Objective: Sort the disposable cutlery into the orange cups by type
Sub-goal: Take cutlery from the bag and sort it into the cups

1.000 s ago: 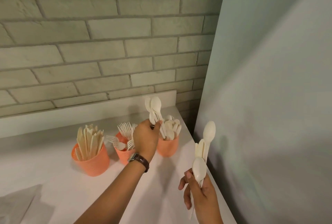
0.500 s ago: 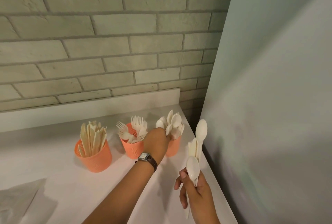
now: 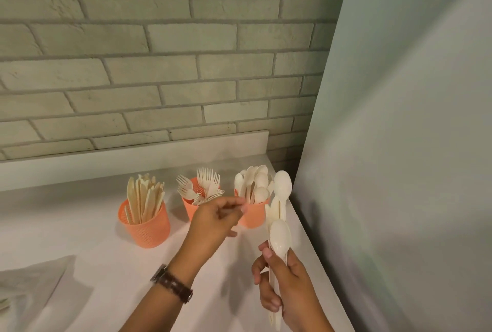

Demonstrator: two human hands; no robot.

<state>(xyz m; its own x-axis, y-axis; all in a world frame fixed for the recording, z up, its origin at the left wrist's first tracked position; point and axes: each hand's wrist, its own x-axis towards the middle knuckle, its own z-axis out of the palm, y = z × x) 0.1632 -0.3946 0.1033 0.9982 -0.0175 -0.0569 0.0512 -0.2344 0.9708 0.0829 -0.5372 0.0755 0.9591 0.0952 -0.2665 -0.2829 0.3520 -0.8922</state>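
Note:
Three orange cups stand in a row on the white counter. The left cup [image 3: 149,228] holds knives, the middle cup [image 3: 190,208] holds forks, and the right cup [image 3: 254,214] holds spoons. My left hand [image 3: 215,221] hovers in front of the middle and right cups, fingers loosely curled, holding nothing. My right hand [image 3: 286,286] grips a bunch of white spoons [image 3: 279,214] upright, just right of the spoon cup.
A brick wall rises behind the counter [image 3: 93,259]. A pale panel [image 3: 399,172] closes off the right side, close to my right hand. A clear plastic wrapper [image 3: 26,286] lies at the counter's lower left.
My left hand put its spoons into the right cup, let go and drew back toward me. My right hand kept its bunch of spoons.

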